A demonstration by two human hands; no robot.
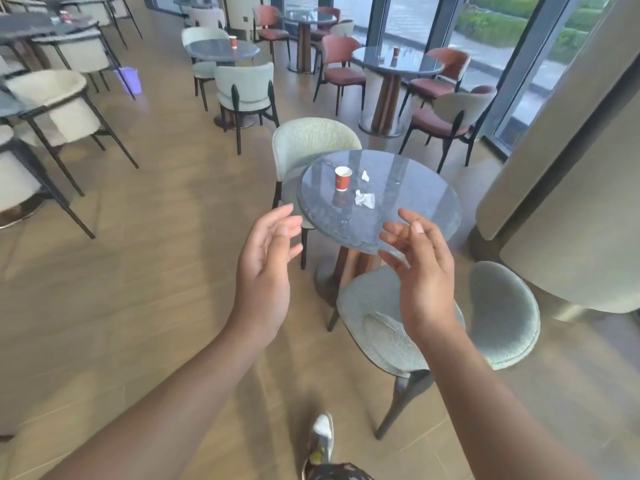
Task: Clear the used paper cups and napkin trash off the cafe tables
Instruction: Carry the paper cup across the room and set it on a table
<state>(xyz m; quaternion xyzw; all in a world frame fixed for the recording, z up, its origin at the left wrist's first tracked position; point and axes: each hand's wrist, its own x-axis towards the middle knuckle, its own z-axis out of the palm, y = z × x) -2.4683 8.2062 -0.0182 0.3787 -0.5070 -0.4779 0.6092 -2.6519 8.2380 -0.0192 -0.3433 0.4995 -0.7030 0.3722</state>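
Note:
A red paper cup [343, 178] stands upright on the nearest round grey table [408, 206]. Just right of the cup lies a small white napkin scrap [365, 175], and a larger crumpled napkin [365, 199] lies in front of it. My left hand [266, 268] hovers short of the table's left edge, fingers relaxed and holding nothing. My right hand [420, 268] hangs over the table's near edge, fingers loosely spread, also holding nothing. More red cups stand on a farther table [233, 42], on the window-side table [396, 51] and at the far left [64, 16].
A pale green chair [502, 317] stands between me and the table, with another [311, 140] behind it. A purple bin [129, 80] sits on the floor at the left. Cream chairs line the left side, and a thick pillar [571, 188] rises at the right.

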